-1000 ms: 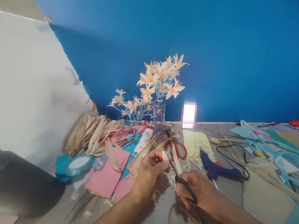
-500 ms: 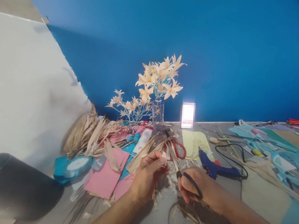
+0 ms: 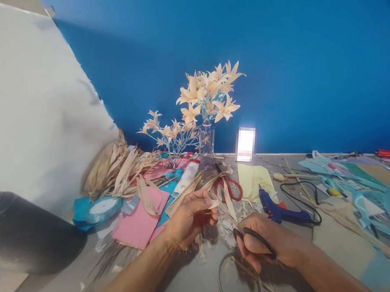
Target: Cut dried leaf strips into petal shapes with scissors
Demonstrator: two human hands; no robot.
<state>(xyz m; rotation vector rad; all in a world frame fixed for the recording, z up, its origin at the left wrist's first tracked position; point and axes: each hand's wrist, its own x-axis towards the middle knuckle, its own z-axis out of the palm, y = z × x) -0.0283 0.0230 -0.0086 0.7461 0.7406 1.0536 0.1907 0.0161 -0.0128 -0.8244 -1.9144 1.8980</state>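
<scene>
Just below the centre of the frame, in the head view, the left hand (image 3: pixel 190 216) is closed in a pinch, thumb against fingertips on a small pale piece (image 3: pixel 214 204), its end left showing, probably to keep it steady and reachable for a blade. The right hand (image 3: pixel 258 238) is curled around the handles of black scissors (image 3: pixel 239 232), their blades pointing up and left towards the piece; whether they touch it I cannot tell. Both hands are held above the surface (image 3: pixel 200 278), perhaps for elbow room over the scraps.

Behind them, red scissors (image 3: pixel 240 189) and a blue glue gun (image 3: pixel 281 212) lie near the right hand, seemingly for easy reach. Further back, a clear bottle (image 3: pixel 206 146) stands upright, its neck likely keeping the cream flowers (image 3: pixel 211 94) together.

No brand or writing is legible: the ribbon roll (image 3: pixel 103 208) at lower left shows no readable label, and the bright rectangle (image 3: pixel 245 144) right of centre is pixelated.
</scene>
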